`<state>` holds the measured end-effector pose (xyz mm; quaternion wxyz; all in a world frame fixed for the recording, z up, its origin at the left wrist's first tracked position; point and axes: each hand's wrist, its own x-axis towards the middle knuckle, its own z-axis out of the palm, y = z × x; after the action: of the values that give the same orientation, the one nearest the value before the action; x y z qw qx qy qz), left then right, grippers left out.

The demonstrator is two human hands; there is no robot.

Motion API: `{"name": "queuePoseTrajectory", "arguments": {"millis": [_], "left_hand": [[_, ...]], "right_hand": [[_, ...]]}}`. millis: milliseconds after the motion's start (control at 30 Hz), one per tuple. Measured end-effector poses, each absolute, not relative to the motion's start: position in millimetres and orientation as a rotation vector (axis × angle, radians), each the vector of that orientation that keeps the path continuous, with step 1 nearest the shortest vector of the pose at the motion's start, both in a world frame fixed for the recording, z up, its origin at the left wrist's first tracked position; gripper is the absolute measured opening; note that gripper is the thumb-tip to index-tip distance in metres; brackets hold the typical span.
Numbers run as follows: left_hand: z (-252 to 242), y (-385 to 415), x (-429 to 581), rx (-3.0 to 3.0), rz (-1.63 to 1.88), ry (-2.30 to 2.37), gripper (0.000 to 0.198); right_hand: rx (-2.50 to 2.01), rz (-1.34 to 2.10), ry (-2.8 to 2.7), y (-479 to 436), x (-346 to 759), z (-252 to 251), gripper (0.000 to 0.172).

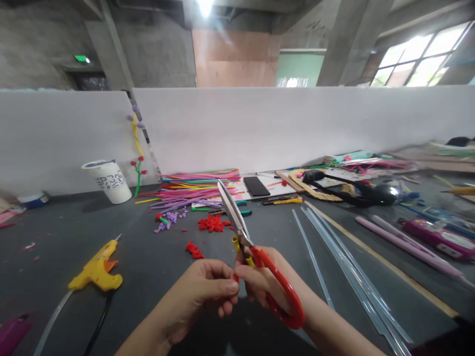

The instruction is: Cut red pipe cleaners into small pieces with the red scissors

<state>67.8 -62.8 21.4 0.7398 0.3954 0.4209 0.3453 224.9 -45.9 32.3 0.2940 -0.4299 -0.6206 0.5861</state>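
My right hand (265, 277) is closed around a pair of scissors (234, 212) with red handles, the blades pointing up and away. A yellow piece (236, 243), partly hidden, sits by the scissors' pivot against the fingers. The fingertips of my left hand (208, 287) are pinched on a small red piece (236, 278), mostly covered, and meet the fingers of my right hand. Just beyond lie a pile of red cut pieces (213, 223), a smaller red cluster (193, 249) and a heap of purple pieces (167, 220).
A yellow glue gun (97, 269) lies left; a white cup (111, 183) stands behind it. Colourful pipe cleaners (196, 185) and a black phone (257, 186) are at the back. Clear glue sticks (345, 267) and a black headset-like item (382, 194) lie right. A white partition (260, 128) rises behind.
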Motion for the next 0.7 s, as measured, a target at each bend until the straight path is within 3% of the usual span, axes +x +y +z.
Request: {"name": "queuePoseTrajectory", "arguments": {"millis": [200, 400, 533, 700], "left_hand": [[22.4, -59.8, 69.4, 0.887, 0.883, 1.003, 0.012], [21.2, -64.0, 73.4, 0.988, 0.785, 1.038, 0.014], [24.6, -64.4, 71.1, 1.235, 0.718, 1.152, 0.031], [20.8, -58.3, 70.5, 1.155, 0.88, 1.161, 0.013]], "right_hand": [[-1.197, 1.497, -1.663, -46.1, 223.6, 29.3, 0.007], [-1.234, 1.417, -1.649, -43.6, 223.1, 26.0, 0.006], [-1.267, 1.418, -1.625, -41.0, 226.9, 29.6, 0.003], [-1.308, 1.384, -1.675, -41.6, 227.3, 32.6, 0.005]]}}
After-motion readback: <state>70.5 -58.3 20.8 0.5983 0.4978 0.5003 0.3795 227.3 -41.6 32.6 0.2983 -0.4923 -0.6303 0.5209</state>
